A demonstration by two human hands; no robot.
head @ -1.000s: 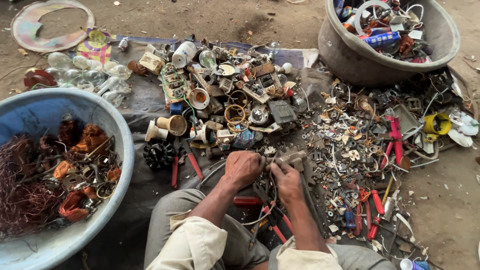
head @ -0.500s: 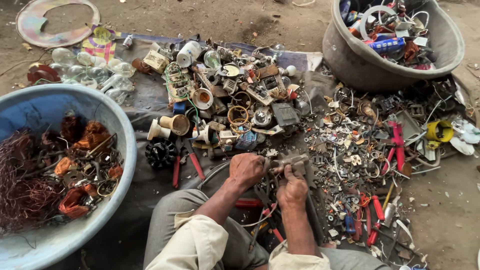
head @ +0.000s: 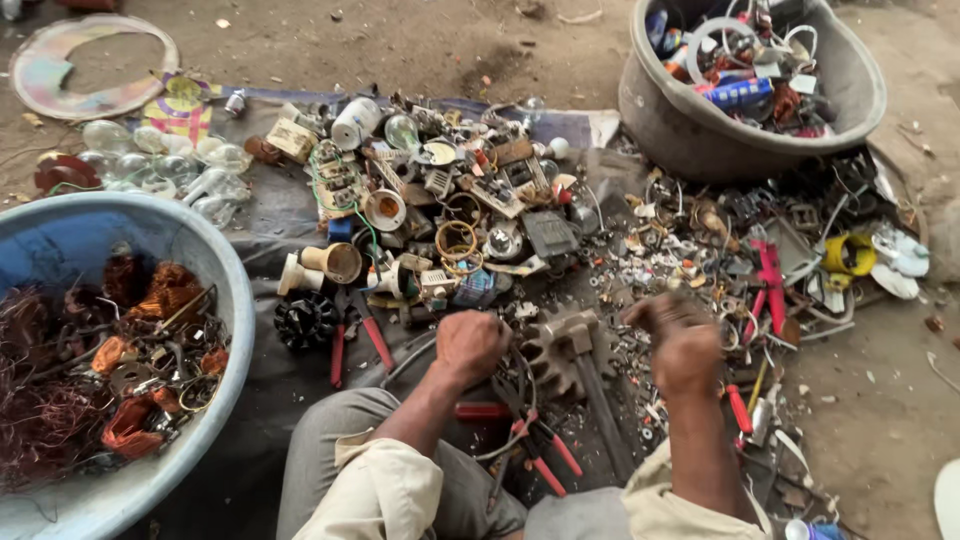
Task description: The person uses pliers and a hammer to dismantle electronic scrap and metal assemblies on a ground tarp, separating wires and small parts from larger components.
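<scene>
My left hand (head: 470, 345) is clenched on a small scrap part beside a rusty toothed gear on a shaft (head: 572, 345). A thin wire loops down from that hand. To the right of the gear my right hand (head: 685, 345) is a blurred closed fist over the small metal scrap (head: 690, 270). I cannot make out anything in it. Red-handled pliers (head: 545, 450) lie between my knees on the dark sheet (head: 270, 240).
A blue basin (head: 235, 300) at left holds copper wire and coils. A grey tub (head: 690, 130) at top right is full of mixed scrap. Bulbs (head: 200, 165), sockets, rings and circuit parts cover the sheet ahead. More red-handled pliers (head: 360, 335) lie left of my hand.
My hands were together on a piece by the gear. Now the right hand has pulled away to the right, while the left stays beside the gear.
</scene>
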